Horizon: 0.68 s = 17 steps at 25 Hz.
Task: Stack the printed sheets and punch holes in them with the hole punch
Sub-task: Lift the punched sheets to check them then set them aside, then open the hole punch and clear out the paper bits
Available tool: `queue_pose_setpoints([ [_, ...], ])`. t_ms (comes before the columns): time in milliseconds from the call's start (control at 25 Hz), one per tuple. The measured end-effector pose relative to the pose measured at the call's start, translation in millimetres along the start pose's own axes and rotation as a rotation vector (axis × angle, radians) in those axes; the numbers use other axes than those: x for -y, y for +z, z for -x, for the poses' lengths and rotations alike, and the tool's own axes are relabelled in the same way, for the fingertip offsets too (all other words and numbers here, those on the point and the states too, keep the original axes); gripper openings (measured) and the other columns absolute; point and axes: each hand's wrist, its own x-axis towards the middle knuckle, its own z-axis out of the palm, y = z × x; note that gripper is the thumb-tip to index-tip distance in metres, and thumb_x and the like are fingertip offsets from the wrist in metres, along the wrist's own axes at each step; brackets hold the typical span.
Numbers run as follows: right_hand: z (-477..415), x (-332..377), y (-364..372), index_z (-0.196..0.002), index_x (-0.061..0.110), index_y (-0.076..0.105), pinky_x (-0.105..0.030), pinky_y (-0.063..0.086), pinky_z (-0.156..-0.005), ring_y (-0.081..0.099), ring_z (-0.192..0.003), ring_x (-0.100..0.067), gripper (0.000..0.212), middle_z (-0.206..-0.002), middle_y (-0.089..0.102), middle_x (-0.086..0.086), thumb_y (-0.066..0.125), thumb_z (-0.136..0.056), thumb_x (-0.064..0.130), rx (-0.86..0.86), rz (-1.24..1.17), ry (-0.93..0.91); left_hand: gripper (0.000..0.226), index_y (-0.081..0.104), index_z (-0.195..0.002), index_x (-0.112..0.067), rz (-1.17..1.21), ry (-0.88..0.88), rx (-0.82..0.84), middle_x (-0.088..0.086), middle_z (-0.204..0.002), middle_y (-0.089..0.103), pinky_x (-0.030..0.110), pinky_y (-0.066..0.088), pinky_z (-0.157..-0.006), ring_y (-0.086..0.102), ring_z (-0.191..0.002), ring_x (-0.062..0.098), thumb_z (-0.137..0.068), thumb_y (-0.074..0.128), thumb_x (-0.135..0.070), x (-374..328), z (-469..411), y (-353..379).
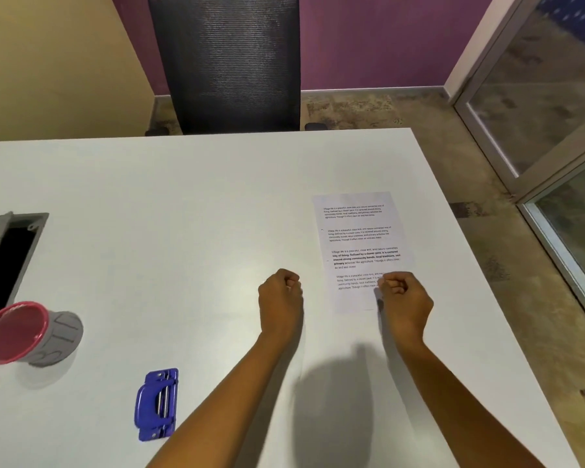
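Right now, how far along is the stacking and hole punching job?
Done: nothing clearly. One white printed sheet lies flat on the white table; any sheets beneath it cannot be told. In hand: nothing; the left hand and right hand are empty fists, the right over the sheet's near corner. Left: punching; the blue plastic hole punch sits apart from the paper, untouched.

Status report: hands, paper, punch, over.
Both fisted, empty: left hand, right hand. Lying flat: white printed sheet, right fist over its near end. Untouched near left: blue hole punch.
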Motion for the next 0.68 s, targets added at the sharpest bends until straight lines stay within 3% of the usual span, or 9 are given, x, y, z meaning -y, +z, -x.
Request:
queue_pose_setpoints([
  [120, 51.5, -7.7, -1.7, -0.084, 0.009, 0.068, -0.027, 0.052, -0.070, 0.058, -0.066, -0.016, 0.008, -0.081, 0.068, -0.012, 0.066, -0.083, 0.002, 0.076, 0.008, -0.017, 0.017, 0.066, -0.092, -0.006, 0.035, -0.012, -0.056, -0.001, -0.074, 0.066, 0.005, 0.044, -0.051, 0.064, -0.060, 0.004, -0.089, 0.052, 0.003, 17.2, 43.4, -35.2],
  [280, 119.0, -21.2, 0.9, -0.079, 0.021, 0.066, -0.024, 0.051, -0.066, 0.061, -0.067, -0.016, 0.016, -0.078, 0.069, -0.003, 0.067, -0.083, 0.006, 0.182, 0.021, -0.036, 0.017, 0.066, -0.091, -0.007, 0.120, -0.084, -0.139, -0.004, -0.071, 0.063, 0.006, 0.046, -0.049, 0.062, -0.055, -0.009, -0.089, 0.054, 0.005, 46.4, 98.4, -80.6],
  [480, 204.5, -38.0, 19.2, -0.076, 0.027, 0.065, -0.035, 0.058, -0.069, 0.066, -0.072, -0.015, 0.021, -0.079, 0.068, 0.003, 0.064, -0.083, 0.007, 0.420, 0.067, -0.038, 0.018, 0.064, -0.089, -0.007, 0.154, -0.231, -0.313, 0.004, -0.074, 0.064, 0.008, 0.048, -0.049, 0.062, -0.054, 0.000, -0.090, 0.052, 0.006, 92.0, 151.9, -133.1],
  [600, 237.9, -37.9, 37.9, -0.077, 0.028, 0.065, -0.038, 0.059, -0.072, 0.066, -0.074, -0.012, 0.022, -0.080, 0.068, 0.005, 0.062, -0.083, 0.007, 0.529, 0.117, -0.073, 0.018, 0.067, -0.094, -0.006, 0.058, -0.301, -0.440, 0.009, -0.088, 0.069, 0.017, 0.047, -0.062, 0.061, -0.069, 0.017, -0.088, 0.052, 0.002, 116.2, 168.7, -159.4],
  [680, 253.7, -31.1, 51.4, -0.078, 0.025, 0.065, -0.038, 0.058, -0.072, 0.066, -0.074, -0.012, 0.021, -0.080, 0.068, 0.005, 0.060, -0.082, 0.006, 0.586, 0.141, -0.113, 0.018, 0.065, -0.102, -0.006, 0.017, -0.308, -0.497, 0.010, -0.096, 0.066, 0.023, 0.041, -0.071, 0.058, -0.080, 0.020, -0.086, 0.057, 0.001, 128.2, 173.8, -171.3],
])
